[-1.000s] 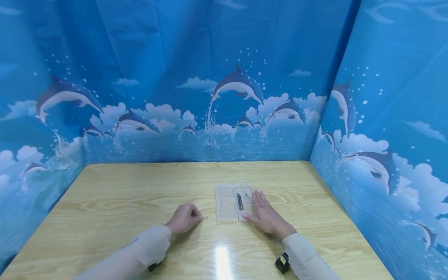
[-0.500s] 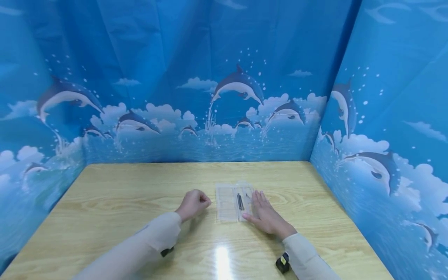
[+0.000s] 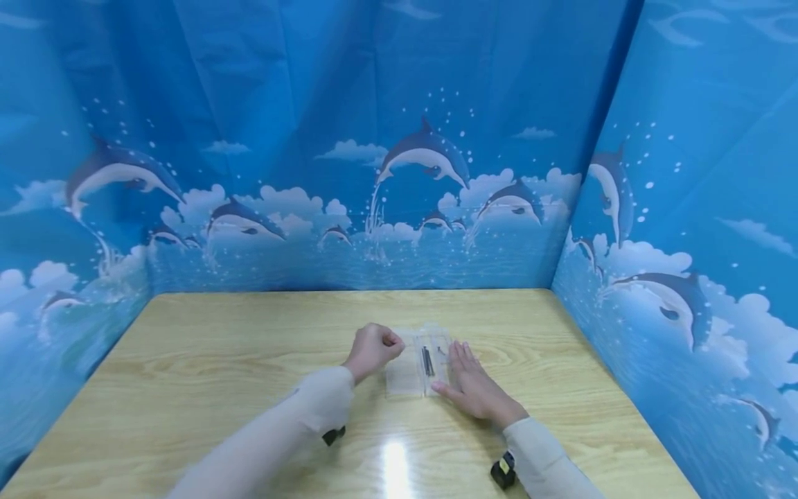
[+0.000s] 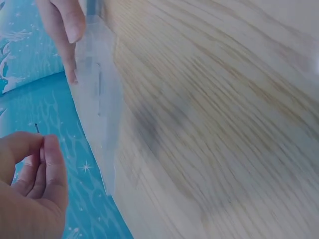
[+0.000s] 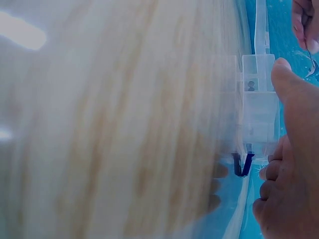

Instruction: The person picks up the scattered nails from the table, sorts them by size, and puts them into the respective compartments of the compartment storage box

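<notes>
Left hand (image 3: 372,350) grip pinches a thin pin (image 4: 36,128); right hand (image 3: 475,386) lies flat, released, beside the clear box (image 3: 416,364)

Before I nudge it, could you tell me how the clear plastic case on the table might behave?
The clear plastic case looks thin and light, so it would probably slide on the glossy table. The right hand resting flat beside it likely steadies it. Its loose dark pieces may rattle.

Left hand (image 3: 372,350) curled, right hand (image 3: 472,382) flat
</notes>
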### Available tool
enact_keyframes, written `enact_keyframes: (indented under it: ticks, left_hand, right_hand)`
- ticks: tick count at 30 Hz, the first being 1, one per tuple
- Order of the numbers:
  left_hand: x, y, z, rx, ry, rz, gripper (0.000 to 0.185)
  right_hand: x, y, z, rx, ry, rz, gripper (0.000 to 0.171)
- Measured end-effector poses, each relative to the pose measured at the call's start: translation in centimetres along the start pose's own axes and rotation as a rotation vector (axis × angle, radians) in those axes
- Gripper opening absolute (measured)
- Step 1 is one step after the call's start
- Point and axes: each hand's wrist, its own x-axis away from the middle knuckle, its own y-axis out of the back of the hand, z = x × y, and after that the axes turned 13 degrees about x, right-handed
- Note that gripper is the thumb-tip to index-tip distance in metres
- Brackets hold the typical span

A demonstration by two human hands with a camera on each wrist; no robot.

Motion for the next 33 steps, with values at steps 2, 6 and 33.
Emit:
enact_keyframes:
  ticks: [2, 6, 33]
  left_hand:
    - [-0.3, -0.4, -0.2, 0.037, -0.003, -0.014, 0.008]
    - [-0.9, -1.4, -0.5, 0.111, 0.019, -0.040, 0.006]
    - [-3.4, -7.4, 0.0, 0.260, 0.149, -0.205, 0.004]
  right_hand:
    - [0.0, 0.0, 0.0, -0.002, 0.002, 0.000, 0.092]
    - [0.1, 0.2, 0.1, -0.001, -0.006, 0.004, 0.091]
    - [0.3, 0.3, 0.3, 0.004, -0.008, -0.001, 0.090]
